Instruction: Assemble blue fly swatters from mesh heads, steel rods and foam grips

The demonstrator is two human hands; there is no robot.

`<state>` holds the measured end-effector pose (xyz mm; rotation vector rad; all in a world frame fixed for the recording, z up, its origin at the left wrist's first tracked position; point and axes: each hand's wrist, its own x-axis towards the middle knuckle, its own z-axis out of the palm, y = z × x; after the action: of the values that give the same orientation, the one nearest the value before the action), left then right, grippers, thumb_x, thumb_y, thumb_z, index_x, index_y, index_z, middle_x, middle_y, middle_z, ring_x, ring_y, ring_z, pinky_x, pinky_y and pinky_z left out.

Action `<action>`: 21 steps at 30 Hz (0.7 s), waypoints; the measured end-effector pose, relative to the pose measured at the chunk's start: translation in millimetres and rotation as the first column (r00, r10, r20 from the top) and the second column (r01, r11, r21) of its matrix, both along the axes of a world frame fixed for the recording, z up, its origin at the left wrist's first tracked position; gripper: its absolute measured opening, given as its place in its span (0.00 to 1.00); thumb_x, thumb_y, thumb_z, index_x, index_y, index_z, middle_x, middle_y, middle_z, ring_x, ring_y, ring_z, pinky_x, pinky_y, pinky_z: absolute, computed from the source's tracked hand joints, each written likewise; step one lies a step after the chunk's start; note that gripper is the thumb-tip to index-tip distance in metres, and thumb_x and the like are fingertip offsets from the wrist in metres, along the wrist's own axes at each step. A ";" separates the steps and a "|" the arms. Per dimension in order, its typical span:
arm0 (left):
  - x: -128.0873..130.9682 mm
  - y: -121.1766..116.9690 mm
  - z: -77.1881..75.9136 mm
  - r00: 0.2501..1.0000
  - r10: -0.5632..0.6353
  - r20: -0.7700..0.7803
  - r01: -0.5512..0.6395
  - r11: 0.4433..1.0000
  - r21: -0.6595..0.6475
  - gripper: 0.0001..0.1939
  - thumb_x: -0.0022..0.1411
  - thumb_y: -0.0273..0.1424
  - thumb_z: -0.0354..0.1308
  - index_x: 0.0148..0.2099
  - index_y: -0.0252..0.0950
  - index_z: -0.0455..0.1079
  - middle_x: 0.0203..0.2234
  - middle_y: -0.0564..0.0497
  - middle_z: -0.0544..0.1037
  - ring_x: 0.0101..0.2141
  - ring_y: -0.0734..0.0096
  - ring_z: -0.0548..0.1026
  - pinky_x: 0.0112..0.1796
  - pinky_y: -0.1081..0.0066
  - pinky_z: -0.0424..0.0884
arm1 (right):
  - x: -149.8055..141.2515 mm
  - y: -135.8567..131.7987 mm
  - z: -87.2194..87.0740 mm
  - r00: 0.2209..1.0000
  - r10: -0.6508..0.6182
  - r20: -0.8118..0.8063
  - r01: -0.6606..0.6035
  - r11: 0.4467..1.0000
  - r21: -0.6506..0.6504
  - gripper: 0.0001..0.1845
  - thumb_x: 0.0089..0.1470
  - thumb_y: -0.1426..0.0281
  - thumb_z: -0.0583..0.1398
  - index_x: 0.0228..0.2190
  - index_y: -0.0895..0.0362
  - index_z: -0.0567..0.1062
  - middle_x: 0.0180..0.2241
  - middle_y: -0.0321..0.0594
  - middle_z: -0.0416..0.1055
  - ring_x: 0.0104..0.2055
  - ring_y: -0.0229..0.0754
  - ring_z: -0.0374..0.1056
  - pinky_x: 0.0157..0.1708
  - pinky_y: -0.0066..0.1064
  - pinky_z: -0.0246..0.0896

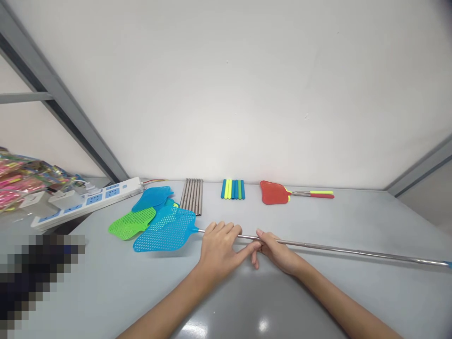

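Note:
A fly swatter with a blue mesh head (165,231) and a long, extended metal rod (332,247) lies across in front of me. Its rod runs to the right edge, where a bit of blue handle (449,264) shows. My left hand (219,246) is closed over the rod near the head, knuckles up. Beside it, my right hand (277,252) pinches the rod between thumb and fingers, and the two hands nearly meet. Behind the swatter's head lie a green swatter head (130,223) and another blue swatter head (151,197), partly overlapped.
Several metal tubes (191,195) lie in a row near the wall. Several blue, yellow and green handle sleeves (233,189) sit beside them. Red and yellow swatters (275,193) are stacked further right. A power strip (102,198) with plugs and plastic-wrapped colourful goods (21,181) are at left.

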<state>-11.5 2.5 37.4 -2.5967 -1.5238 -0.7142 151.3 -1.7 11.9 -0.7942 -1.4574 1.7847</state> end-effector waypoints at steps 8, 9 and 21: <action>-0.7 3.1 -0.6 1.000 0.021 0.003 -0.021 0.999 -0.024 0.20 0.55 0.44 0.45 0.20 0.36 0.62 0.17 0.54 0.69 0.23 0.73 0.63 0.29 0.69 0.50 | -1.3 1.3 -2.4 0.999 -0.047 -0.012 0.046 0.999 -0.014 0.31 0.54 0.58 0.42 0.17 0.62 0.72 0.14 0.38 0.64 0.20 0.36 0.62 0.30 0.31 0.55; -0.9 3.1 0.3 1.000 0.027 0.007 -0.026 1.000 -0.016 0.20 0.56 0.43 0.46 0.19 0.36 0.62 0.17 0.54 0.69 0.23 0.74 0.63 0.29 0.69 0.49 | -0.6 1.6 -3.7 0.998 -0.057 -0.033 0.056 0.998 -0.037 0.30 0.54 0.57 0.43 0.16 0.62 0.72 0.13 0.38 0.63 0.18 0.35 0.60 0.27 0.30 0.55; -5.8 4.7 6.4 0.994 0.110 0.015 -0.111 0.993 0.048 0.22 0.55 0.45 0.45 0.18 0.36 0.61 0.15 0.54 0.68 0.21 0.74 0.62 0.28 0.69 0.49 | 7.0 9.0 -6.2 0.973 -0.195 -0.119 0.145 0.929 -0.342 0.32 0.50 0.54 0.44 0.11 0.62 0.70 0.07 0.37 0.59 0.11 0.33 0.55 0.17 0.27 0.49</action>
<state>-17.3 7.2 43.8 -2.4551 -1.6172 -0.7481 158.3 7.2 5.7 -0.9006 -0.9701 1.9339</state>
